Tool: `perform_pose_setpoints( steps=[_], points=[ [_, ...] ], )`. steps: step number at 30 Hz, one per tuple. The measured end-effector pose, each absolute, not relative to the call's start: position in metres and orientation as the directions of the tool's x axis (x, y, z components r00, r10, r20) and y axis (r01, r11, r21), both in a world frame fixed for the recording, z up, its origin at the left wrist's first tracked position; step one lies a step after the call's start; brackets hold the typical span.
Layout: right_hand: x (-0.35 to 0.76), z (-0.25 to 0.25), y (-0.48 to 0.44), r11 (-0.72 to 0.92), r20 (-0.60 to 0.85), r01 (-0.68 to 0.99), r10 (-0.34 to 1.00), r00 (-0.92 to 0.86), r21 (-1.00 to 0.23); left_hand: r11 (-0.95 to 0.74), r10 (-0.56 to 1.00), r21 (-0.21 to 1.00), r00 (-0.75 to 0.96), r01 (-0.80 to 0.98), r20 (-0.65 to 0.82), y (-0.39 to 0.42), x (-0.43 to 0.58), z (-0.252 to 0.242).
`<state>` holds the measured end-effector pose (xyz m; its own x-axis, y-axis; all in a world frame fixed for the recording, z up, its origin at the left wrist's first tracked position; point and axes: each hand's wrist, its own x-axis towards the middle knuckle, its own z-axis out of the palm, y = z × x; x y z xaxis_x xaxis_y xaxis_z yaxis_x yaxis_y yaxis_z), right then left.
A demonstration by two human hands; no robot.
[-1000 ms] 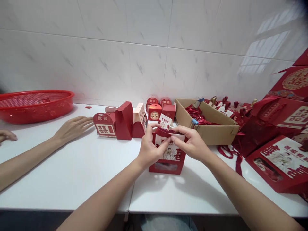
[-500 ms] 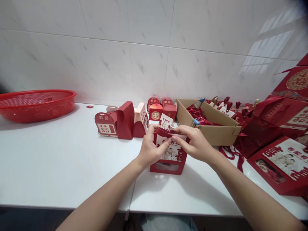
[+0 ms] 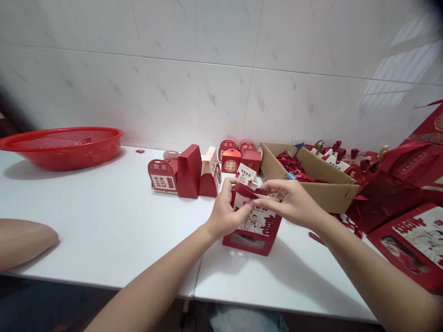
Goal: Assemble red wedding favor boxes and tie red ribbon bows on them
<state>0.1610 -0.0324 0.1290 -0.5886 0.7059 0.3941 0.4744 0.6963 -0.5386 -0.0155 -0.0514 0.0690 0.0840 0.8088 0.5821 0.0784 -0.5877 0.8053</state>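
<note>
White marble-look tiles back a white table (image 3: 104, 221). Near its front edge, a little right of the middle, stands a red gift box (image 3: 254, 228) printed with a cartoon couple. The person's left hand (image 3: 224, 214) is closed on the box's top, thumb and fingers pinching the red flap. The right hand (image 3: 294, 203) pinches the same flap from the other side, and the fingertips of both meet over the opening. Just behind sits an open cardboard carton (image 3: 328, 191) stuffed with red ribbons, and left of it a cluster of small red favour boxes (image 3: 188, 170). A red mesh basket (image 3: 65, 147) rests at the far left. Someone else's forearm (image 3: 24, 240) lies on the table's left edge.
</note>
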Motion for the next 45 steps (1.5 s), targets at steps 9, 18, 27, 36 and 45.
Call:
perform_pose_setpoints(
  steps=[9,18,27,36,45],
  points=[
    [0.156,0.114,-0.037,0.768,0.519,0.488,0.641,-0.566,-0.415,-0.544,0.839,0.838,0.038,0.043,0.542,-0.052,-0.012,0.069],
    [0.149,0.111,-0.037,0.663,0.461,0.463,0.746,-0.481,-0.588,-0.500,0.866,0.866,0.026,0.019,0.499,-0.054,-0.011,0.070],
    [0.156,0.115,-0.039,0.707,0.412,0.477,0.699,-0.584,-0.522,-0.465,0.882,0.882,0.040,-0.083,0.469,-0.056,-0.008,0.071],
    [0.155,0.113,-0.039,0.664,0.455,0.455,0.743,-0.491,-0.594,-0.469,0.878,0.874,0.046,-0.124,0.477,-0.054,-0.010,0.071],
    [0.190,0.050,-0.063,0.454,0.330,0.288,0.860,-0.389,-0.843,-0.435,0.891,0.881,0.057,-0.185,0.451,-0.042,-0.015,0.062]
  ],
)
